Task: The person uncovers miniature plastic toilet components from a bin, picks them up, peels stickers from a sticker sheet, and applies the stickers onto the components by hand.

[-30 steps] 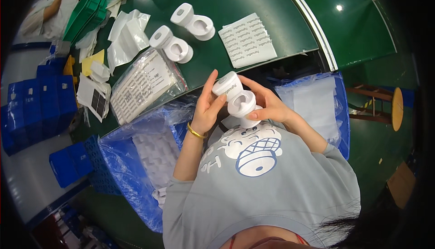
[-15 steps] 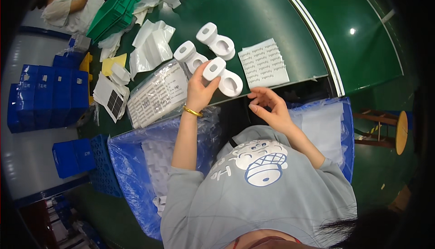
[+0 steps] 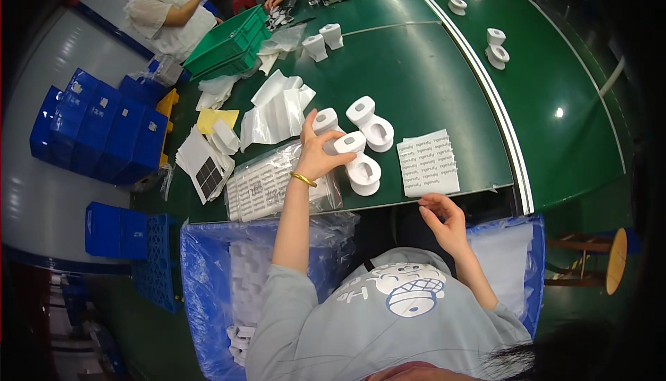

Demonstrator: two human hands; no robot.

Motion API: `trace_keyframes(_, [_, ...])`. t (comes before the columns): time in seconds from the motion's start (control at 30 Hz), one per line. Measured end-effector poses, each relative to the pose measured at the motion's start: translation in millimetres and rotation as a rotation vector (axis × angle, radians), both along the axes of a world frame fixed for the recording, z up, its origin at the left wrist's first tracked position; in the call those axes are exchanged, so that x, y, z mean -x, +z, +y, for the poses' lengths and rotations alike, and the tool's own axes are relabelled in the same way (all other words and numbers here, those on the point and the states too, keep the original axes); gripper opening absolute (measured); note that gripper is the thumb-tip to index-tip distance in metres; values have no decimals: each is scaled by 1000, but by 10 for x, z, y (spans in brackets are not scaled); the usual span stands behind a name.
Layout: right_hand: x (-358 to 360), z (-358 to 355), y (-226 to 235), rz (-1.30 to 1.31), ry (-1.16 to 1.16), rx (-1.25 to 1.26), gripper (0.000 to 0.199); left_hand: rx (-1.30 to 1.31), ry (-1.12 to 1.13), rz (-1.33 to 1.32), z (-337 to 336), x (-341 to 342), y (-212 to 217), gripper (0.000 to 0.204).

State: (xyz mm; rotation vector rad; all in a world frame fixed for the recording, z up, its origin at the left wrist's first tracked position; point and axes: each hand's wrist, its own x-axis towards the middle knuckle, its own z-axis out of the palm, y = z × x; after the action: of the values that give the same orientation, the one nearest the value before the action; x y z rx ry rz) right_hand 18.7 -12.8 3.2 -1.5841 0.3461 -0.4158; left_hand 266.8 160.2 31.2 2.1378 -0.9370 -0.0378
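Note:
My left hand [image 3: 318, 157] is closed round the tank end of a small white toy toilet [image 3: 365, 177] near the table's front edge. Its oval bowl opening faces up. A second toy toilet [image 3: 379, 134] stands just beyond it, and a third toy toilet [image 3: 325, 117] is partly hidden behind my left fingers. My right hand [image 3: 445, 223] hangs off the table edge with fingers loosely bent and apart, holding nothing. Closest to it lies a stack of white printed sheets [image 3: 429, 162].
Plastic-wrapped printed sheets [image 3: 267, 183], crumpled white film [image 3: 277, 107] and a green crate [image 3: 229, 44] lie along the left. Film-lined blue bins [image 3: 201, 263] flank my lap. Two more toilets [image 3: 497, 55] sit on the green belt at right. People work at the far end.
The view has tilted, so the table sits lower in the picture and more of the far end shows. My left hand keeps hold of the toy toilet. My right hand is lower, away from it.

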Motion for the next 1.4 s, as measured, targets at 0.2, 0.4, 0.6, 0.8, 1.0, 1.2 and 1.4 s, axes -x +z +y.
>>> trace_keyframes(0.2, [42,-99,-52,-3,-56,3,19,30,57,-19,-22,-126,-196,38])
trace_keyframes(0.4, [31,-244,-86,-35,-147,-3,16,52,59,57,-71,-119,-166,39])
trace_keyframes(0.6, [-32,-467,-37,-61,-407,391,27,206,115,204,-84,79,-173,40])
trace_keyframes(0.8, [-118,-633,-330,-23,-411,312,45,398,46,161,365,542,93,38])
trace_keyframes(1.0, [-81,-804,-462,-107,-430,317,33,568,206,296,1073,1217,416,46])
trace_keyframes(1.2, [-119,-905,-501,-57,-423,440,41,207,759,-103,1983,1898,24,43])
trace_keyframes(1.4, [-113,-832,-358,13,-459,443,42,-40,1157,-6,2851,2405,-430,39])
